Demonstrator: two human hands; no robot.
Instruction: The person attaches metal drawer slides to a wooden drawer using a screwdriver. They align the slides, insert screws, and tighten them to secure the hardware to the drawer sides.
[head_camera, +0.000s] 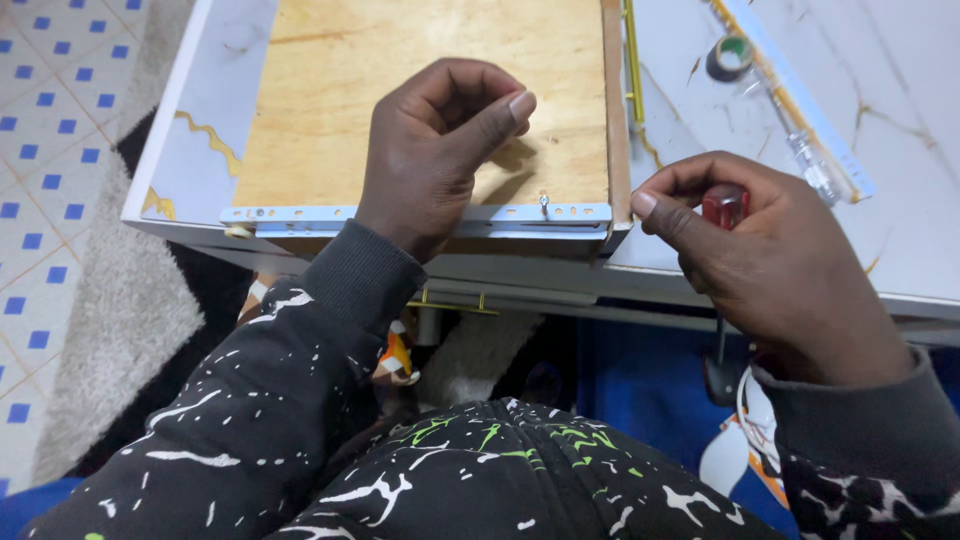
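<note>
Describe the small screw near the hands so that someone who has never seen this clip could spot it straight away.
Start at the plywood panel lying on the white marbled table. Along its near edge runs a white perforated metal rail. The screw stands upright in that rail, just right of the left hand and left of the right hand, which grips a red-handled screwdriver. It is the only fastener sticking up; the neighbouring holes look empty.

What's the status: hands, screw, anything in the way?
Left hand pinched shut above plywood drawer panel. Right hand grips red-handled screwdriver. Screw stands in white rail, unobstructed.
</note>
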